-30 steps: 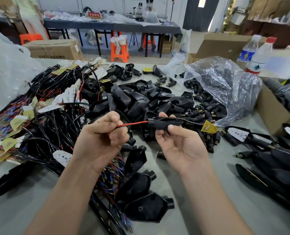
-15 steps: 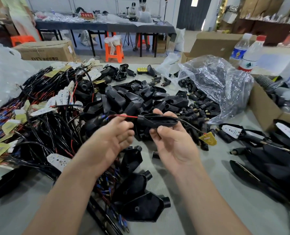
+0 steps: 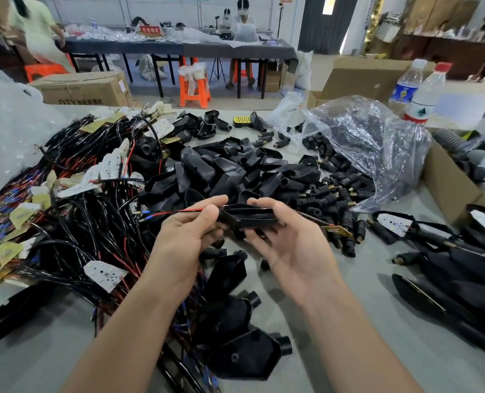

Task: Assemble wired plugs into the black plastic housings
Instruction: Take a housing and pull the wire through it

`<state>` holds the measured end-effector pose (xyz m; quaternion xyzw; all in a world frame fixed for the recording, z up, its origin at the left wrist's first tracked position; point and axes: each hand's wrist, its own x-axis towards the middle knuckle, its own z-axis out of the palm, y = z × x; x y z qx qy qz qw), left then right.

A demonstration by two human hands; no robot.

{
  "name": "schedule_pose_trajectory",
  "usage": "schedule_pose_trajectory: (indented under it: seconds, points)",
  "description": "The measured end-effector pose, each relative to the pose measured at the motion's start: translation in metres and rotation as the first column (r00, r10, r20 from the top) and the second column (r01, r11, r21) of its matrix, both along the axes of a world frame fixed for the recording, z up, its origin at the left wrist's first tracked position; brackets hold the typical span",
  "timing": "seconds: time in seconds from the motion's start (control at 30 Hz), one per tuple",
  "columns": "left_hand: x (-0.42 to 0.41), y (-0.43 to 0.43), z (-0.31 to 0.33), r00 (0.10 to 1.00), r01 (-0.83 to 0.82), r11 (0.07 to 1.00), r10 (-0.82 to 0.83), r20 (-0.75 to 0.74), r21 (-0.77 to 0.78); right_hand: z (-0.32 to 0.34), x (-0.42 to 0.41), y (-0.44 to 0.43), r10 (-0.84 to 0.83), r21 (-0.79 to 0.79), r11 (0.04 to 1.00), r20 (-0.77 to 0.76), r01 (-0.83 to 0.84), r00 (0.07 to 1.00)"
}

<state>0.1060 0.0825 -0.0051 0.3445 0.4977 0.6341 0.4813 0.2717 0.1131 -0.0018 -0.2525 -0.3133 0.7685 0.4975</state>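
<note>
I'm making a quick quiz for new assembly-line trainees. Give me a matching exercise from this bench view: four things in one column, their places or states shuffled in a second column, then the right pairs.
Things
1. red wire
2. black housing
3. clear plastic bag
4. orange stool

Places or states
A. on the floor beyond the table
B. held in the right hand
C. lying on the table, black plugs spilling out
D. pinched by the left hand

Pairs: 1-D, 2-B, 3-C, 4-A

Two hands (image 3: 184, 239) (image 3: 292, 251), two bottles (image 3: 404, 89) (image 3: 427, 95), black housings (image 3: 227, 171) beyond counting.
</note>
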Motion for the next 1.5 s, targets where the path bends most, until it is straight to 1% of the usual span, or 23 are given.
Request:
schedule_pose_trajectory:
  seconds: [0.1, 0.17, 0.23, 0.3, 0.4, 0.47, 0.53, 0.6, 0.67, 0.73, 0.8, 0.87, 0.93, 0.97, 1.03, 1.1, 1.17, 1.27, 1.3, 1.37, 1.43, 1.47, 1.5]
  points:
    - [-0.001, 0.002, -0.001, 0.999, -0.039, 0.999, 0.039, -0.023, 0.019, -0.003, 0.004, 0.007, -0.153, -0.083, 0.984, 0.042, 0.157, 0.987]
    - [-0.001, 0.002, -0.002, 0.999, -0.034, 0.999, 0.034, -0.021, 0.017, -0.005, 0.003, 0.009, -0.205, -0.062, 0.975, 0.098, 0.212, 0.974]
    - [0.002, 0.001, -0.005, 0.999, 0.011, 1.000, -0.011, -0.042, 0.017, -0.006, 0.000, 0.009, -0.205, 0.009, 0.978, 0.182, 0.207, 0.962]
    - [0.005, -0.001, -0.005, 0.997, 0.062, 0.998, -0.060, -0.050, 0.033, -0.007, -0.004, 0.006, -0.162, 0.071, 0.986, 0.239, 0.149, 0.958]
    - [0.003, -0.001, -0.002, 0.999, 0.043, 0.997, -0.043, 0.000, 0.059, -0.009, -0.002, 0.006, -0.118, 0.131, 0.988, 0.299, 0.082, 0.947]
    - [0.001, -0.001, 0.001, 1.000, 0.001, 0.998, -0.002, 0.022, 0.069, -0.008, 0.004, 0.008, -0.050, 0.161, 0.987, 0.250, 0.009, 0.967]
    - [0.001, -0.001, 0.002, 0.999, -0.033, 0.997, 0.031, 0.035, 0.065, -0.007, 0.009, 0.007, 0.060, 0.185, 0.979, 0.150, -0.088, 0.987]
    - [0.001, -0.002, 0.004, 0.999, -0.022, 0.998, 0.019, 0.051, 0.056, -0.005, 0.011, 0.006, 0.115, 0.235, 0.963, 0.095, -0.134, 0.989]
    - [0.000, -0.003, 0.005, 0.998, 0.021, 0.999, -0.024, 0.060, 0.041, -0.004, 0.009, 0.005, 0.070, 0.278, 0.956, 0.077, -0.089, 0.995]
    - [-0.002, -0.003, 0.007, 0.998, 0.032, 0.999, -0.033, 0.054, 0.030, -0.003, 0.007, 0.005, 0.016, 0.268, 0.963, 0.050, -0.029, 0.999]
    - [-0.004, -0.002, 0.008, 0.997, -0.019, 0.999, 0.017, 0.073, 0.027, -0.003, 0.007, 0.005, -0.004, 0.211, 0.978, 0.024, -0.001, 1.000]
    - [-0.009, 0.000, 0.009, 0.985, -0.086, 0.996, 0.082, 0.154, 0.019, -0.004, 0.010, 0.007, -0.017, 0.102, 0.995, -0.014, 0.018, 1.000]
    - [-0.015, 0.001, 0.009, 0.956, -0.158, 0.987, 0.156, 0.250, -0.012, -0.006, 0.014, 0.009, -0.034, -0.031, 0.999, -0.066, 0.032, 0.997]
    - [-0.018, 0.001, 0.009, 0.942, -0.192, 0.981, 0.190, 0.277, -0.022, -0.006, 0.015, 0.009, -0.044, -0.072, 0.997, -0.080, 0.039, 0.996]
    - [-0.023, 0.001, 0.009, 0.931, -0.257, 0.966, 0.255, 0.260, -0.027, -0.005, 0.017, 0.011, -0.072, -0.063, 0.996, -0.022, 0.071, 0.997]
    - [-0.025, 0.002, 0.008, 0.923, -0.326, 0.945, 0.323, 0.209, -0.019, -0.003, 0.019, 0.011, -0.113, 0.010, 0.994, 0.089, 0.113, 0.990]
    - [-0.026, 0.002, 0.008, 0.912, -0.364, 0.931, 0.358, 0.200, -0.004, -0.001, 0.021, 0.012, -0.176, 0.051, 0.984, 0.175, 0.170, 0.969]
    - [-0.028, 0.002, 0.008, 0.914, -0.326, 0.945, 0.313, 0.257, 0.008, -0.002, 0.026, 0.016, -0.268, 0.032, 0.961, 0.338, 0.273, 0.902]
    - [-0.029, 0.002, 0.009, 0.919, -0.289, 0.957, 0.275, 0.281, 0.009, -0.002, 0.028, 0.017, -0.277, 0.040, 0.958, 0.385, 0.285, 0.880]
    - [-0.029, 0.001, 0.008, 0.919, -0.231, 0.973, 0.216, 0.331, 0.007, -0.002, 0.030, 0.018, -0.276, 0.075, 0.960, 0.429, 0.271, 0.860]
    - [-0.025, 0.003, 0.007, 0.915, -0.215, 0.977, 0.200, 0.351, 0.004, -0.002, 0.032, 0.018, -0.280, 0.142, 0.960, 0.471, 0.241, 0.837]
    - [-0.024, 0.003, 0.007, 0.915, -0.219, 0.976, 0.205, 0.347, 0.003, -0.003, 0.032, 0.017, -0.294, 0.196, 0.955, 0.510, 0.224, 0.808]
    - [-0.024, 0.003, 0.007, 0.915, -0.227, 0.974, 0.211, 0.343, 0.005, -0.004, 0.032, 0.017, -0.326, 0.266, 0.942, 0.565, 0.207, 0.758]
